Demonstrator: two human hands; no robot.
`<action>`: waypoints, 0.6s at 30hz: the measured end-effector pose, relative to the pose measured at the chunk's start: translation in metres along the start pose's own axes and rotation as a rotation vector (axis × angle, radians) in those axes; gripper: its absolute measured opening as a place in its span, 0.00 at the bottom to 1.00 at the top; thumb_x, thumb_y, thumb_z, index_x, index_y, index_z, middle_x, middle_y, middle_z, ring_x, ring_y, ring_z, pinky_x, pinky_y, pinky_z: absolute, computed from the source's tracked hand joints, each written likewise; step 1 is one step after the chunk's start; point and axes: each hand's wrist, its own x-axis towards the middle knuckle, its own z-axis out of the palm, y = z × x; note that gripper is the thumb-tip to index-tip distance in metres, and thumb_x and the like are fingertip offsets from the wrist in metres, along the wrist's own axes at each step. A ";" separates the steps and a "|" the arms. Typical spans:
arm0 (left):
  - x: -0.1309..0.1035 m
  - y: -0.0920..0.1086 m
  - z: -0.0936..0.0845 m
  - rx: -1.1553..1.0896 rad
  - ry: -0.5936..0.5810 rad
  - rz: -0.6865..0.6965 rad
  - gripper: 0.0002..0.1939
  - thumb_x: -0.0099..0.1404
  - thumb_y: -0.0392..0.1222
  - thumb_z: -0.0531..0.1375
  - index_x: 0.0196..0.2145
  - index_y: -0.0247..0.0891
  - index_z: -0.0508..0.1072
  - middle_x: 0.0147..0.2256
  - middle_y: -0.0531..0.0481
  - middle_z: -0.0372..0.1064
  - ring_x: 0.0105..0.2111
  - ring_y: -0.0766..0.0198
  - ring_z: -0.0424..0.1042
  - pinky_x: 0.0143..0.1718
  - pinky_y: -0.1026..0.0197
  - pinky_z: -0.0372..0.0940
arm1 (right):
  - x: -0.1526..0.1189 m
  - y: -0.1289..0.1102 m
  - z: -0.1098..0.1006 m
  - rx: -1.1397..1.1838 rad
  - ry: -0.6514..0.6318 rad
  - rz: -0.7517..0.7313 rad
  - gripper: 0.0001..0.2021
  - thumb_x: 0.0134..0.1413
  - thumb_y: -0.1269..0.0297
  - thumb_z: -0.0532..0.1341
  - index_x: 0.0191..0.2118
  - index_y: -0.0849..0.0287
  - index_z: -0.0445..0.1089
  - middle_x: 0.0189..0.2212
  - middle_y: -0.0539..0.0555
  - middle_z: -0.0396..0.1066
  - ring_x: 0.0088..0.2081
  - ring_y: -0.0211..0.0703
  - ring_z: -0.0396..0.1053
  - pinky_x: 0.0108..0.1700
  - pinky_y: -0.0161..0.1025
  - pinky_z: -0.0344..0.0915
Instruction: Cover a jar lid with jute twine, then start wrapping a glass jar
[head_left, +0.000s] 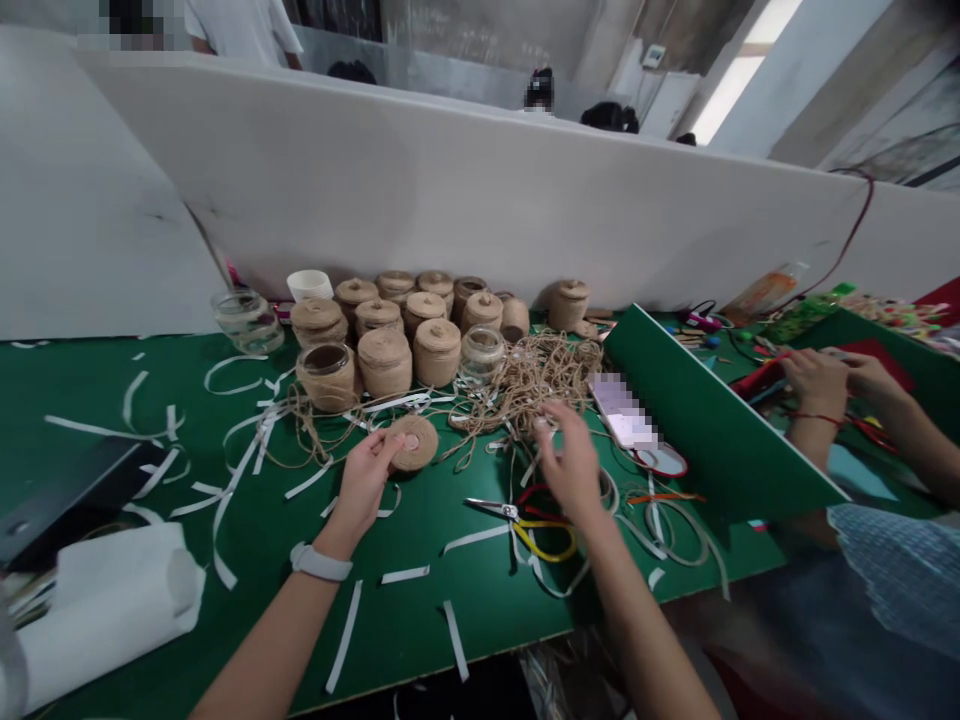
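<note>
My left hand (365, 478) pinches a round twine-wound disc (417, 446), like a jar lid, with the thumb on its pale centre. My right hand (571, 462) is open, fingers apart, over the near edge of a tangled heap of jute twine (551, 362). Below that hand lie scissors (551, 538) with yellow and dark red handles, their blades pointing left. Behind the disc stand several twine-wrapped jars (385, 362), many of them lidded. A bare glass jar (484, 354) stands beside the heap.
White paper strips (405, 575) lie scattered over the green table (285, 540). A phone (622, 410) rests beside a green divider board (705, 420). Beyond it, a co-worker's hands (817, 385) handle red material. A white roll (112, 590) lies at left; another glass jar (247, 322) stands behind.
</note>
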 end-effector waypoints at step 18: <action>0.008 -0.009 -0.018 0.248 0.146 0.171 0.21 0.49 0.51 0.67 0.36 0.35 0.72 0.30 0.48 0.75 0.33 0.58 0.74 0.37 0.58 0.65 | -0.019 0.133 -0.052 -0.553 -0.010 0.369 0.22 0.55 0.59 0.46 0.53 0.65 0.56 0.48 0.70 0.66 0.62 0.64 0.54 0.55 0.64 0.51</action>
